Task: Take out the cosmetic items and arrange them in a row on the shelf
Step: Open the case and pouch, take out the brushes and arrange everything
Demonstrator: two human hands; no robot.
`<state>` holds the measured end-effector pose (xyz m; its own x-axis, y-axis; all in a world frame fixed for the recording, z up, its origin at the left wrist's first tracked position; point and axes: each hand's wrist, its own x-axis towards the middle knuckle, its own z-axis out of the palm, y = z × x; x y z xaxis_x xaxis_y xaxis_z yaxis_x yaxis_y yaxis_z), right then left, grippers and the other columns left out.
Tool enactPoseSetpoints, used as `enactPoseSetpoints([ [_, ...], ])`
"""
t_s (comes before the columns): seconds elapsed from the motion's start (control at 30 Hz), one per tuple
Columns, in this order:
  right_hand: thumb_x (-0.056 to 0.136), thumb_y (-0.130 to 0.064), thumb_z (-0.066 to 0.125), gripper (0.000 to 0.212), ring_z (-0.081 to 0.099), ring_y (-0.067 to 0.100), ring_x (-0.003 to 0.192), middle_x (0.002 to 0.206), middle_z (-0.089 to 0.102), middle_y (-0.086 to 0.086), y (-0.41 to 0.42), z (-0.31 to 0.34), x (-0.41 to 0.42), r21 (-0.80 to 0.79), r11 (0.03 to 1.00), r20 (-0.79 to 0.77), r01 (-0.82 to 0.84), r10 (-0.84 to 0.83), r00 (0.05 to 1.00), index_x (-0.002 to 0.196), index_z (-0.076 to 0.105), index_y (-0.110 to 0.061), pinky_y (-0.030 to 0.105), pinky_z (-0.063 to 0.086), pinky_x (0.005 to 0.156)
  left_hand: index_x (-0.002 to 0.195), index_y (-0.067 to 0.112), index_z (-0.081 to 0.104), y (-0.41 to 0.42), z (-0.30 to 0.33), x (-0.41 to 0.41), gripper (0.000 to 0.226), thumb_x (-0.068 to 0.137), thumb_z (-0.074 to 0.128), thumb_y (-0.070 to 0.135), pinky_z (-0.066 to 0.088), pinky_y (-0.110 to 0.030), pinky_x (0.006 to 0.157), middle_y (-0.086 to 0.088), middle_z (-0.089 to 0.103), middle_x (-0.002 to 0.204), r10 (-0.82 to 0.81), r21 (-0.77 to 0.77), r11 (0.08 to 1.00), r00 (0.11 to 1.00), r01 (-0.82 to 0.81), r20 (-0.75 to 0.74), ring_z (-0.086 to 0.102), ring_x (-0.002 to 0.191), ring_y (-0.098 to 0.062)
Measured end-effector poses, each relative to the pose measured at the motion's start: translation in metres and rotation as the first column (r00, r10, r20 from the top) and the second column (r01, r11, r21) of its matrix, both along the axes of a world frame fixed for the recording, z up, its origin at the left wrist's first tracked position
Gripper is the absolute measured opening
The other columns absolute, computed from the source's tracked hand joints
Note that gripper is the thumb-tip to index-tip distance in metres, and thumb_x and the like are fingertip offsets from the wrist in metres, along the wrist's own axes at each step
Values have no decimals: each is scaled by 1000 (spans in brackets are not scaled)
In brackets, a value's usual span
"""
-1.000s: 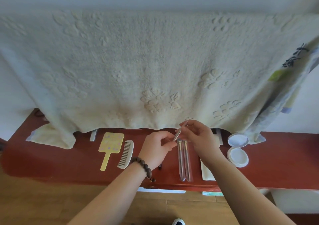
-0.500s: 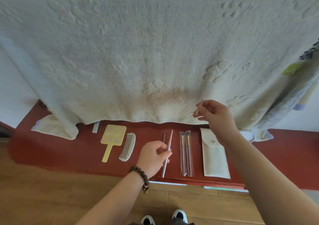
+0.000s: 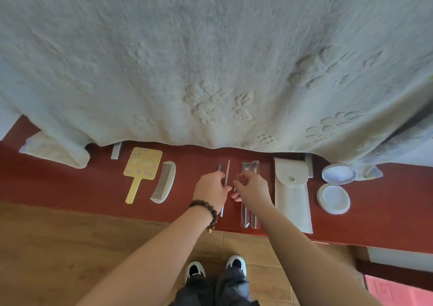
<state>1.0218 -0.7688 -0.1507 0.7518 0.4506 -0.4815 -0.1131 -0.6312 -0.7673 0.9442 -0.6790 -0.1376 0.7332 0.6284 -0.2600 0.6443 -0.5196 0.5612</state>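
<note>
- While both hands hover over the red shelf [image 3: 70, 183], the left hand [image 3: 210, 189] pinches a thin brush [image 3: 227, 172] lying lengthwise on it.
- Just beside it, the right hand [image 3: 251, 189] has curled fingers (what they pinch cannot be told).
- Along the row lie a yellow mirror [image 3: 141, 168], comb [image 3: 164, 182], two wrapped brushes [image 3: 249, 219], pouch [image 3: 293, 195] and open compact [image 3: 335, 188].

Soft even daylight, no glare; faint shadows; wide-angle bowing at edges; slight blur.
</note>
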Motion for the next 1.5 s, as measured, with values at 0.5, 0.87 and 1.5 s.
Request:
enactPoseSetpoints([
  [0.5, 85, -23, 64, 15, 67, 23, 68, 77, 68, 8, -9, -20, 7, -274, 957, 210, -98, 159, 965, 95, 61, -12, 36, 57, 66, 95, 7, 55, -10, -15, 10, 22, 89, 64, 27, 52, -36, 77, -12, 66, 96, -169, 106, 977, 974, 185, -149, 64, 92, -29],
  [0.87, 83, -25, 69, 19, 68, 24, 63, 76, 69, 10, -7, -12, 3, -247, 967, 141, -62, 99, 985, 88, 58, -11, 40, 58, 67, 110, 10, 55, -5, -5, -3, 29, 90, 62, 30, 49, -29, 73, -7, 65, 99, -65, 150, 986, 993, 78, -94, 64, 93, -24],
  [1.5, 88, -25, 64, 12, 65, 6, 69, 85, 68, 0, -17, 56, -8, 88, 989, 189, -118, 99, 977, 99, 62, -24, 10, 50, 62, 92, 14, 69, 32, 16, -39, 12, 83, 70, 21, 54, -33, 78, -5, 71, 92, 147, -310, 944, 986, -116, 78, 65, 84, -20],
])
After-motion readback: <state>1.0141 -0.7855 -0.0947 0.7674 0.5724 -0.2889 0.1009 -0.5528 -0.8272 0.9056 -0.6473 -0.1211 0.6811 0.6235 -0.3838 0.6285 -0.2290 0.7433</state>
